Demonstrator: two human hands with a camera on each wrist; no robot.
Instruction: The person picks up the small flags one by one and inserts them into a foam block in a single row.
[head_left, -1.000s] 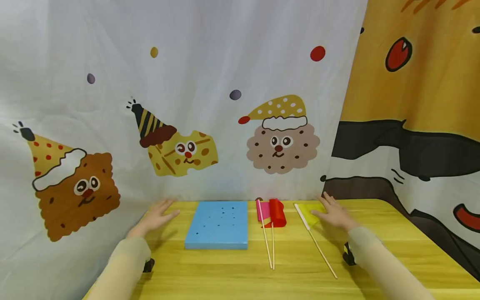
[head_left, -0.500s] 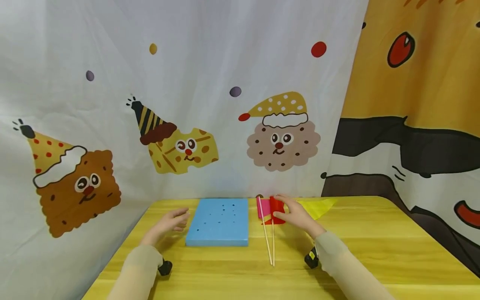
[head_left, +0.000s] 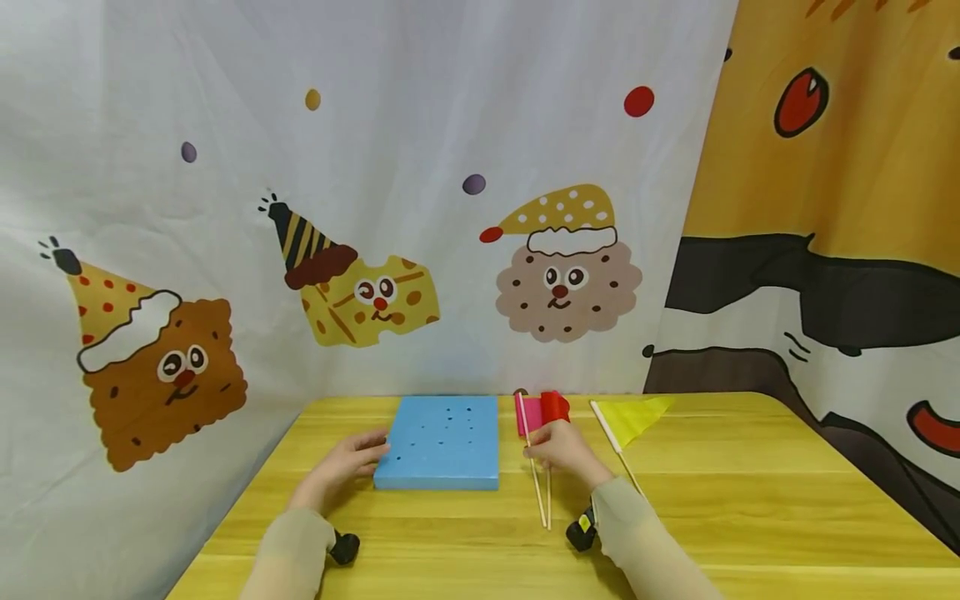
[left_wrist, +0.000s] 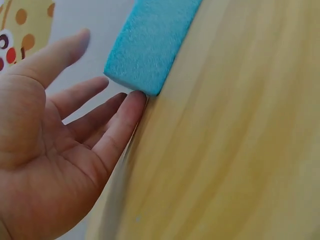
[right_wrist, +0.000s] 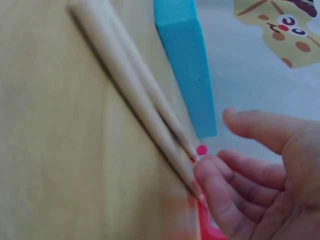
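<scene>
A blue foam block with small holes in its top lies flat on the table. My left hand is at its left side, fingertips against the block's edge and thumb raised in the left wrist view. Right of the block lie a pink flag and a red flag, their thin wooden sticks side by side. Over these sticks is my right hand; its fingertips are at the sticks, with the thumb held apart. The hand covers part of the red flag.
A yellow triangular flag lies on the wooden table, right of my right hand; my forearm hides the end of its stick. A white curtain printed with cartoon figures stands behind the table.
My right hand has moved left from beside the yellow flag, past the red one, down to the sticks. My left hand has come in right to the foam block's edge.
</scene>
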